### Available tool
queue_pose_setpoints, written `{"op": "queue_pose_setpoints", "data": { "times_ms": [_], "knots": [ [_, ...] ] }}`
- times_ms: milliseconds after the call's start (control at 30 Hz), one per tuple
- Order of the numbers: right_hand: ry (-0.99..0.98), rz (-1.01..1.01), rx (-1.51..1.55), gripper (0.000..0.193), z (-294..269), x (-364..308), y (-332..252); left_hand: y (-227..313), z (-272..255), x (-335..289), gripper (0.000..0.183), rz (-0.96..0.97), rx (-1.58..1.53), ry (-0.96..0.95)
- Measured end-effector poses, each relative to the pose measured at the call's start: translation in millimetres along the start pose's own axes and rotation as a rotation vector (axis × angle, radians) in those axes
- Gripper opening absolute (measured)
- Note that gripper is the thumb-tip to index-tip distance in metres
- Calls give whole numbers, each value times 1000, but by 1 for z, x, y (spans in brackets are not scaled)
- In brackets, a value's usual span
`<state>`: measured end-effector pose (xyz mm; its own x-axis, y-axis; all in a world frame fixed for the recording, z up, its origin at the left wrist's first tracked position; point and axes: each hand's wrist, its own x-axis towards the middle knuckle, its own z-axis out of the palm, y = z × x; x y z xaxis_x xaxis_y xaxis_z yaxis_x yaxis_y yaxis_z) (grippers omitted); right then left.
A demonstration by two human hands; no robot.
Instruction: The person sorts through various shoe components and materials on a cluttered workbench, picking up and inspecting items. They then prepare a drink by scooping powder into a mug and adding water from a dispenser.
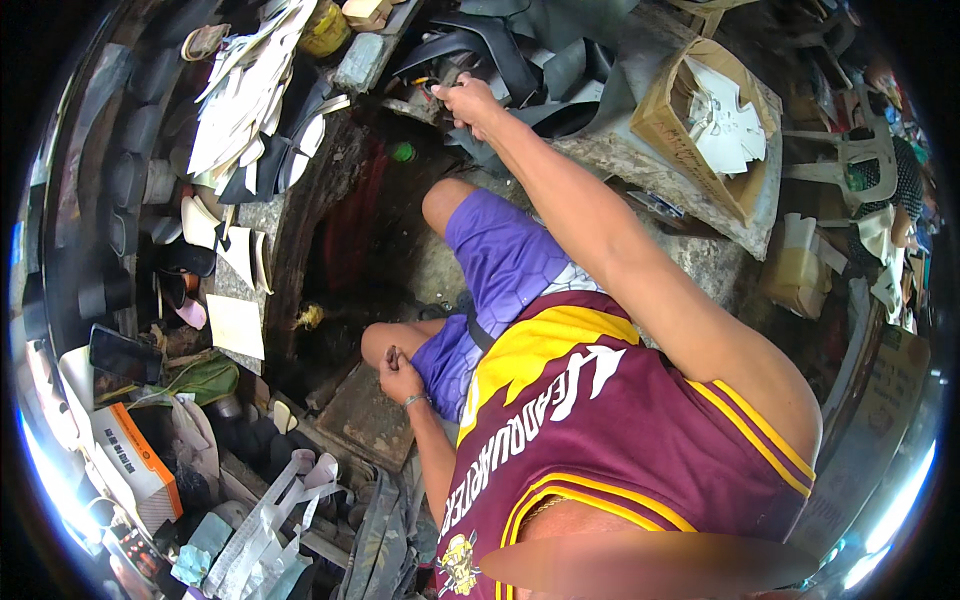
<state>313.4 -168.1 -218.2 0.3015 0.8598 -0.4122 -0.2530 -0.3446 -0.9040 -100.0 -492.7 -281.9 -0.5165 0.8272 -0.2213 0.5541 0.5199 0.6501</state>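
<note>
The cramped workspace bends away toward the rim of my head view, with scraps and flat pieces crowding nearly every side. At its top, I find a small orange-edged item (428, 86), too small for me to name, lying at the near edge of a heap of black sheeting (497, 45). My right hand (468, 105) reaches there on a long arm, its fingers drawn narrow beside the item; I cannot tell whether they grip it or only touch it.

My left hand (402, 380) is well apart, near the left knee, its fingers curled in; whether they hold anything, I cannot tell. The purple shorts (505, 240) lie between my 2 hands, and a green round thing (403, 152) sits just below the heap.

To the right, an open cardboard box (680, 140) holds white cut pieces (728, 135). To the left, long white pieces (240, 115) lie in a loose stack near a yellow container (325, 28). An orange and white box (135, 465) stands farther down.

As for progress, I judge the reach complete but nothing lifted clear. Many pale pieces appear already shaped, while the black sheeting lies unsorted and seems to be what is left.
</note>
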Motion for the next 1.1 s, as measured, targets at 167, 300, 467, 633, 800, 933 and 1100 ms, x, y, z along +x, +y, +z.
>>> {"op": "queue_pose_setpoints", "data": {
  "times_ms": [167, 300, 467, 633, 800, 933, 1100],
  "knots": [
    [-136, 76, -178, 97, -1, -9, -2, -2, -4, -6, 33, -14, 12, 20],
    [-230, -174, -521, 77, -31, -47, 3, -1, -9, -7, 31, -30, 13, 16],
    [5, -359, -1010, 55, -112, -86, -1, -2, -12, -5, 30, -34, 26, 8],
    [132, -241, -1318, 40, -142, -95, 12, -1, -17, -5, 29, -45, -16, 7],
    [248, -299, -1074, 36, -156, -91, 13, -16, -18, -7, 28, -18, -88, 29],
    [350, -241, -459, 35, -185, -95, -19, -31, -15, -2, 28, -34, -94, 27],
    [308, -316, -33, 40, -211, -104, -43, -32, -5, 6, 27, 75, -96, 54]
  ]
}}
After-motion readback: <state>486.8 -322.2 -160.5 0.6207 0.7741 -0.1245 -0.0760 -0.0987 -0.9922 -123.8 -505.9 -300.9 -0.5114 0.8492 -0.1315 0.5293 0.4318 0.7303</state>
